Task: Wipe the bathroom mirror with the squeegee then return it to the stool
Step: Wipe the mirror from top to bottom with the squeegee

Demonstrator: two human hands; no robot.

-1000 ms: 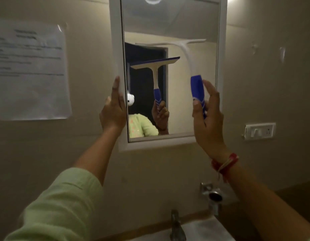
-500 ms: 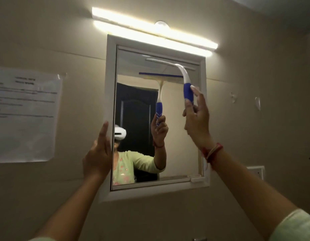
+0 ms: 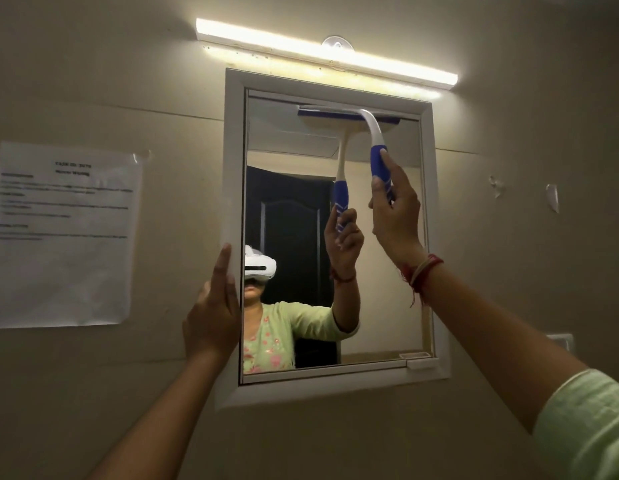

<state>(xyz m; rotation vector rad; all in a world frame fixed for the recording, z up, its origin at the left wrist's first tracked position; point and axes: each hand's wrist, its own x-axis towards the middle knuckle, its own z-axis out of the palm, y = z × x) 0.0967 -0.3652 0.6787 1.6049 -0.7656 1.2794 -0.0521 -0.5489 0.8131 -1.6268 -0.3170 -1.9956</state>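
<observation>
Holding the blue grip of the squeegee (image 3: 373,140), my right fingers (image 3: 391,168) are curled shut around it. My thumb sits on the side near me and the other fingers wrap behind. My right hand (image 3: 394,211) is lifted high, with the arm reaching up and a red thread band (image 3: 419,273) on the wrist. The white neck of the squeegee bends up to its long blade, which lies flat against the top of the mirror (image 3: 381,289), just under the frame.

My left hand (image 3: 212,317) is lower. Its fingers are straight and close together, pressed flat on the left side of the white mirror frame (image 3: 233,150), holding nothing.

I count one squeegee, one mirror and two hands. One long light (image 3: 325,51) glows above the mirror. One paper sheet (image 3: 63,233) is stuck on the wall to the left.
</observation>
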